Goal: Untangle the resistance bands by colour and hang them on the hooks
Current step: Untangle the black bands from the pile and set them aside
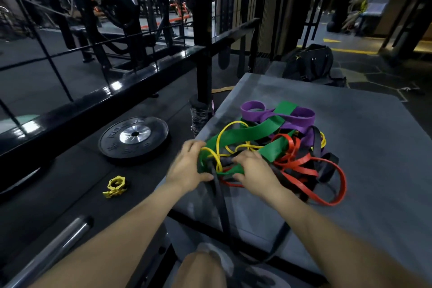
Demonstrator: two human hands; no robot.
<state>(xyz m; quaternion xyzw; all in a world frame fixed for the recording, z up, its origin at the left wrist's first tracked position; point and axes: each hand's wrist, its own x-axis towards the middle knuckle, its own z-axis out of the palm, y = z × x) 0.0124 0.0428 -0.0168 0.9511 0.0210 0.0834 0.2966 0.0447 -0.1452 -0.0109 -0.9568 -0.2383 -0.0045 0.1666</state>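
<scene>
- While both your hands are down in the near-left part of the tangle, your left hand [190,166] has its fingers curled round a fold of the green band [251,132] where the thin yellow band [221,134] crosses it
- Your right hand [253,170] lies just beside it, fingers bent down onto the bands; it seems to pinch a dark strand and the green one, though blur hides exactly which
- The two hands are close together, not touching, with a loop of yellow between them
- The pile of resistance bands sits on the grey padded desk [374,147], toward its near-left corner, all colours still knotted together
- The green band is the widest, running diagonally from the far side of the pile down to your left hand
- The purple band [300,116] lies at the far end, folded in loops under the green
- The red band [336,177] spreads out on the right side, one big loop reaching toward the near edge
- A black band [221,203] trails from under your hands over the desk's near edge and hangs down in a loop
- More black loops [328,165] sit among the red ones on the right
- On the dark floor to your left lie a black weight plate [134,138] and a yellow collar clamp [115,186]
- A black bag [311,62] rests beyond the desk's far corner
</scene>
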